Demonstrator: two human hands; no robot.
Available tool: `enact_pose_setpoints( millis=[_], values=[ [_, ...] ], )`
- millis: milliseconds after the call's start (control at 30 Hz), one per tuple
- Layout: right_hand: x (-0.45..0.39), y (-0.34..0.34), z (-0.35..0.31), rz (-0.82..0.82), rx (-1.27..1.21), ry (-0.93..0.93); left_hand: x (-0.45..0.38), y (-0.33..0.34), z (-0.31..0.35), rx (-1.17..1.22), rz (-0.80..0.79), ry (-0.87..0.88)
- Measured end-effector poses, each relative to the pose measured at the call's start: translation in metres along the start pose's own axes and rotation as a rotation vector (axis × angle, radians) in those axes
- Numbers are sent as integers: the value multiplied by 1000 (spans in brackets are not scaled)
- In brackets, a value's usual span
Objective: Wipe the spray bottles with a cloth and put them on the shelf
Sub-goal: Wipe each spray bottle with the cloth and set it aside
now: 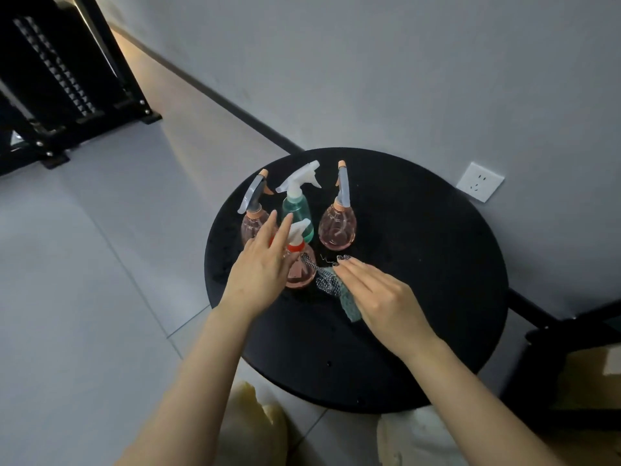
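Several spray bottles stand on a round black table [420, 264]. At the back are a pink bottle with a grey trigger [252, 210], a teal bottle [298, 203] and a pink bottle with an orange tip [337, 227]. In front stands a pink bottle with a red collar and white trigger [300, 264]. My left hand [260, 264] hovers with straight fingers in front of this bottle, hiding part of it. My right hand [379, 297] lies with straight fingers on a checked green cloth [331, 284] beside that bottle.
A black metal shelf [60, 82] stands at the far left on the tiled floor. A wall with a white socket [480, 181] runs behind the table. A black frame and a cardboard box [588, 371] sit at the right. Yellowish fabric lies near my legs.
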State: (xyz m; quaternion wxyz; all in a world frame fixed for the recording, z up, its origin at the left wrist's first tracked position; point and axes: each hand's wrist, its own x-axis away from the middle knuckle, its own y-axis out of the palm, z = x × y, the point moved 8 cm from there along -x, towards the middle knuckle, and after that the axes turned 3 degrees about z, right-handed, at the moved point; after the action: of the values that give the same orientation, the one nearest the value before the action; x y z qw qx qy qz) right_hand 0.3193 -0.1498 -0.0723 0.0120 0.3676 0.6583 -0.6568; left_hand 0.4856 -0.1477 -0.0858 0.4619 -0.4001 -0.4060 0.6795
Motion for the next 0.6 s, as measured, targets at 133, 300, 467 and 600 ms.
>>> enact_pose_setpoints(
  millis=[133, 300, 467, 600],
  values=[
    [-2, 5, 3, -4, -18, -1, -12, 10, -7, 188, 29, -97],
    [-2, 16, 6, -36, -24, 16, -20, 6, -14, 280, 165, -153],
    [-5, 23, 8, -42, -50, 29, -19, 17, -30, 594, 188, -383],
    [-7, 22, 12, -17, -77, 73, -19, 30, -38, 766, 162, -497]
  ],
)
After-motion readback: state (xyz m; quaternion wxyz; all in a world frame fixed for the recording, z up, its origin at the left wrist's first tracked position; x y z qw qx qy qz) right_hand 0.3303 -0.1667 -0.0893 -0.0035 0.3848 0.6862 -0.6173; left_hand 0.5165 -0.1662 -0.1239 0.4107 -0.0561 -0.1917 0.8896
